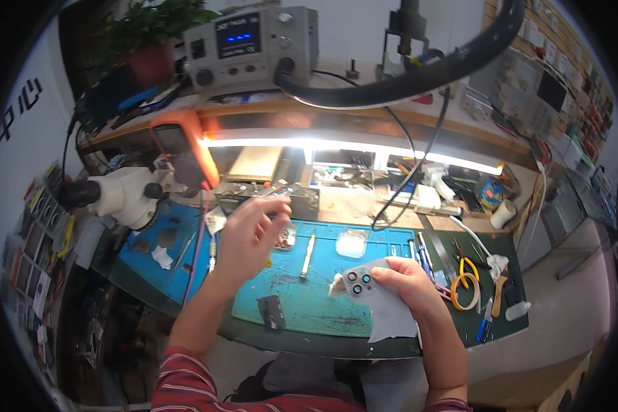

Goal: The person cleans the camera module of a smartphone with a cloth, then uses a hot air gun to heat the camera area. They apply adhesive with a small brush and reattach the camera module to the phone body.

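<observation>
My right hand (408, 281) grips a pale grey smartphone back (390, 312) by its upper right edge, thumb beside the cluster of round camera lenses (358, 281). A crumpled white scrap (336, 285) shows at the phone's left edge. My left hand (250, 233) is raised over the blue work mat (323, 309), fingers loosely bent and apart, with nothing visible in them. Close to it are a small clear box of tiny parts (286, 237) and a metal holder (305, 199). A yellow-handled screwdriver (308, 257) and a dark flat piece (272, 312) lie on the mat.
A microscope (120, 196) and an orange multimeter (184, 147) stand at the left. A thick black hose (405, 86) arches from the rework station (254, 48) on the shelf. Pliers (468, 271), a tape roll (465, 293) and a brush (500, 292) lie at right.
</observation>
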A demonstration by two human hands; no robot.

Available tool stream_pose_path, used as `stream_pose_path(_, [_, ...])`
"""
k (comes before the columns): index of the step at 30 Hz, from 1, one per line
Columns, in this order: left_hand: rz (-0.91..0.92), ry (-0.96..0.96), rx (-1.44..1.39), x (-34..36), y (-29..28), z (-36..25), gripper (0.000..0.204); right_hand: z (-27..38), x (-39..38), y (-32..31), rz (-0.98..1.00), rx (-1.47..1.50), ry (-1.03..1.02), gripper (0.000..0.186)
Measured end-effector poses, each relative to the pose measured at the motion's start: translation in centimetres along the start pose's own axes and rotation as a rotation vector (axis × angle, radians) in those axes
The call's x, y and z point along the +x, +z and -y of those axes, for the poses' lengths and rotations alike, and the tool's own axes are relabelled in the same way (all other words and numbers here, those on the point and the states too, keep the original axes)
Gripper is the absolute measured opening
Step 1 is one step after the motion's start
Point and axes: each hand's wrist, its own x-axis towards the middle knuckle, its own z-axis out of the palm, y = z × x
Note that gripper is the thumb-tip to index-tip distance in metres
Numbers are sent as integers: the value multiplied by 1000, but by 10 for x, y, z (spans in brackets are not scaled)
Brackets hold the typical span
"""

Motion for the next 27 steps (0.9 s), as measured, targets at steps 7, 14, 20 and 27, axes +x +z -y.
stream_pose_path(7, [-711, 69, -99, 154, -121, 1, 39, 1, 2, 4, -18, -15, 3, 23])
stream_pose_path(14, [-742, 240, 324, 221, -158, 33, 32, -5, 4, 1, 57, 31, -6, 26])
stream_pose_path(20, [-588, 688, 385, 281, -107, -49, 29, -5, 5, -1, 78, 29, 4, 31])
stream_pose_path(27, [-98, 180, 150, 430, 11, -91, 79, -2, 0, 4, 91, -27, 12, 32])
